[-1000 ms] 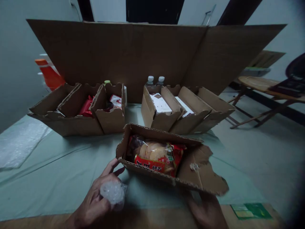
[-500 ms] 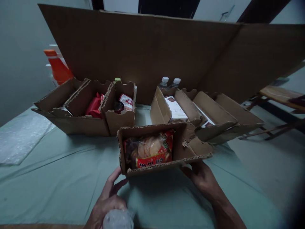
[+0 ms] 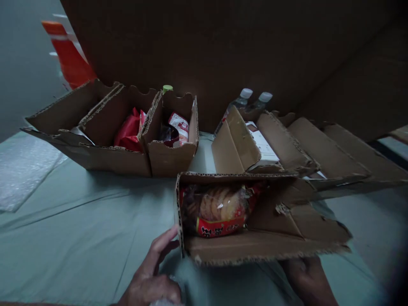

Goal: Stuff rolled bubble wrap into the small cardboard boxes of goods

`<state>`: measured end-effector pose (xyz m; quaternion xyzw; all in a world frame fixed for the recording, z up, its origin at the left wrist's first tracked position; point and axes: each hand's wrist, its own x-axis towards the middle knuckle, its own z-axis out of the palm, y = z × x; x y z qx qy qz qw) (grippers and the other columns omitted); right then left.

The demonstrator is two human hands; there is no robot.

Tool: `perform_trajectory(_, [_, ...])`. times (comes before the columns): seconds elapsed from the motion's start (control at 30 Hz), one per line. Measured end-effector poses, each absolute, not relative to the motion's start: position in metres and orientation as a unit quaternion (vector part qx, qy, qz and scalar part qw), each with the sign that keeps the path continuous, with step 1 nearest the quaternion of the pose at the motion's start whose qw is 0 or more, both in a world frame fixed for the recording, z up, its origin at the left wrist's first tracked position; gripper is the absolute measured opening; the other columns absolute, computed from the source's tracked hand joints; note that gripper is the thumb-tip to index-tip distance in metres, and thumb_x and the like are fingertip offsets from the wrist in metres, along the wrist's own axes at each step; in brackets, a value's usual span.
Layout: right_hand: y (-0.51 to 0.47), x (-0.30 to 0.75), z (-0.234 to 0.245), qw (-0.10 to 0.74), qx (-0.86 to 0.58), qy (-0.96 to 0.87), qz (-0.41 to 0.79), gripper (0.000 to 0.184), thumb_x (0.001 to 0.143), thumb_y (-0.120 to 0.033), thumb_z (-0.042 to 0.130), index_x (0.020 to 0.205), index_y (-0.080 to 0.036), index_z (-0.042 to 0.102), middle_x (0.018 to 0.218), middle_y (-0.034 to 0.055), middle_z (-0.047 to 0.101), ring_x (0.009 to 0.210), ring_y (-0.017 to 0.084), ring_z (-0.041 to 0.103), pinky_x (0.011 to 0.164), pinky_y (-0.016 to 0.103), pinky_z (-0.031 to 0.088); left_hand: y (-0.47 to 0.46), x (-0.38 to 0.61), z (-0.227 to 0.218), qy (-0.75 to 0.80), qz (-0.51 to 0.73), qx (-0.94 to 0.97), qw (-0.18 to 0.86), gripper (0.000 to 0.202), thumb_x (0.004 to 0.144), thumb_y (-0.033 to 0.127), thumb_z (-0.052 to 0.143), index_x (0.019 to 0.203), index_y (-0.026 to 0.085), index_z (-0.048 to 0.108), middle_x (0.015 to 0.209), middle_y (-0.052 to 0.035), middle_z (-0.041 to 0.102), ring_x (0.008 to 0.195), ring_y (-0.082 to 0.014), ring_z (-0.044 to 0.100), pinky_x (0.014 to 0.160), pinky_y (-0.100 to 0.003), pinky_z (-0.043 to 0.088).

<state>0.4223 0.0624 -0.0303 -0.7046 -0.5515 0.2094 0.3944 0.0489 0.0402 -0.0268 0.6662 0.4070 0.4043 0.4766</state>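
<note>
An open cardboard box (image 3: pixel 210 250) is tilted towards me, with a clear and red bag of round crackers (image 3: pixel 219 208) inside at its left end. The fingertips of my left hand (image 3: pixel 156 272) touch the box's left end. Its lower fingers are curled round a clear plastic thing (image 3: pixel 165 302), mostly cut off by the bottom edge of the view. Under the right part of the box, my right hand (image 3: pixel 306 276) holds it from below, its fingers largely hidden.
Cardboard bins (image 3: pixel 117 159) at the left hold a red packet (image 3: pixel 130 127) and a white-red pouch (image 3: pixel 180 127). More bins (image 3: pixel 331 148) on the right contain a white box (image 3: pixel 259 142). Clear bottles (image 3: pixel 242 100), an orange bottle (image 3: pixel 68 55), bubble wrap (image 3: pixel 28 170) and a tall cardboard panel (image 3: pixel 197 55) surround them.
The box has come closer, shifted right and tipped further towards me, with its cracker bag. My right hand has moved right and down. The view has tilted downwards.
</note>
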Motion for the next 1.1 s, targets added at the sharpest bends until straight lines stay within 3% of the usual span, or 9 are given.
perform_trajectory(0.1, [0.077,0.393,-0.021,0.434,-0.686,-0.533,0.238,0.044,0.074,-0.051,0.072,0.11,-0.025,0.07,0.099,0.0085,0.077,0.1,0.03,0.071,0.09,0.041,0.058,0.054,0.051,-0.014,0.367,0.436,0.634,0.523,0.02,0.082,0.039,0.063,0.08,0.023,0.073,0.161,-0.0025,0.035,0.132,-0.0413,0.052,0.106,-0.054,0.049])
perform_trajectory(0.17, [0.079,0.381,-0.016,0.444,-0.678,-0.53,0.249,0.047,0.076,-0.052,0.071,0.113,-0.023,0.068,0.105,0.0093,0.076,0.102,0.028,0.07,0.094,0.041,0.056,0.062,0.047,-0.006,0.372,0.443,0.6,0.553,0.025,0.079,0.045,0.064,0.077,0.02,0.07,0.159,-0.0066,0.037,0.133,-0.0415,0.05,0.109,-0.053,0.045])
perform_trajectory(0.3, [0.051,0.368,-0.01,0.437,-0.737,-0.478,0.192,0.047,0.083,-0.055,0.065,0.115,-0.021,0.066,0.109,0.0106,0.075,0.095,0.026,0.071,0.088,0.04,0.056,0.058,0.027,-0.004,0.457,0.44,0.494,0.595,0.028,0.076,0.046,0.068,0.085,0.019,0.072,0.147,-0.0109,0.051,0.119,-0.0348,0.059,0.088,-0.037,0.055])
perform_trajectory(0.43, [-0.002,0.336,-0.002,0.469,-0.739,-0.466,0.131,0.041,0.09,-0.045,0.062,0.123,-0.023,0.064,0.111,0.0091,0.074,0.102,0.024,0.069,0.091,0.035,0.055,0.035,0.012,-0.02,0.502,0.446,0.41,0.617,0.039,0.072,0.045,0.078,0.103,0.022,0.072,0.1,-0.0058,0.07,0.079,-0.0214,0.064,0.066,-0.028,0.054])
perform_trajectory(0.5, [-0.019,0.307,0.003,0.453,-0.67,-0.55,0.207,0.043,0.089,-0.041,0.063,0.128,-0.023,0.063,0.118,0.0102,0.072,0.108,0.023,0.068,0.093,0.034,0.055,0.025,0.019,-0.024,0.489,0.434,0.372,0.659,0.04,0.07,0.048,0.08,0.098,0.02,0.073,0.085,-0.0041,0.071,0.075,-0.0219,0.064,0.069,-0.03,0.055])
perform_trajectory(0.6, [-0.024,0.26,0.01,0.401,-0.567,-0.622,0.361,0.065,0.083,-0.044,0.071,0.141,-0.022,0.054,0.132,0.0127,0.066,0.116,0.026,0.065,0.097,0.037,0.054,0.015,0.041,-0.018,0.474,0.424,0.344,0.691,0.041,0.072,0.05,0.081,0.094,0.016,0.074,0.085,-0.0058,0.073,0.078,-0.0223,0.065,0.072,-0.031,0.053])
perform_trajectory(0.67, [-0.021,0.238,0.013,0.389,-0.561,-0.6,0.417,0.062,0.082,-0.044,0.072,0.138,-0.021,0.057,0.123,0.0113,0.07,0.109,0.025,0.067,0.095,0.037,0.054,0.012,0.053,-0.009,0.463,0.44,0.332,0.694,0.04,0.074,0.047,0.082,0.094,0.014,0.074,0.086,-0.0059,0.073,0.08,-0.0209,0.063,0.074,-0.03,0.051])
perform_trajectory(0.8, [-0.017,0.222,0.018,0.414,-0.555,-0.553,0.463,0.031,0.086,-0.042,0.066,0.109,-0.02,0.07,0.096,0.0062,0.073,0.087,0.02,0.065,0.081,0.031,0.054,0.009,0.053,0.007,0.401,0.478,0.319,0.713,0.043,0.07,0.044,0.086,0.095,0.013,0.073,0.086,-0.0048,0.069,0.08,-0.017,0.059,0.075,-0.026,0.047])
perform_trajectory(1.1, [-0.035,0.221,0.031,0.424,-0.515,-0.474,0.575,0.045,0.081,-0.053,0.073,0.109,-0.018,0.066,0.094,0.0041,0.069,0.078,0.016,0.062,0.068,0.025,0.049,0.003,0.039,0.02,0.39,0.46,0.373,0.705,0.033,0.072,0.034,0.082,0.096,0.013,0.07,0.083,-0.0017,0.065,0.078,-0.014,0.054,0.073,-0.023,0.043])
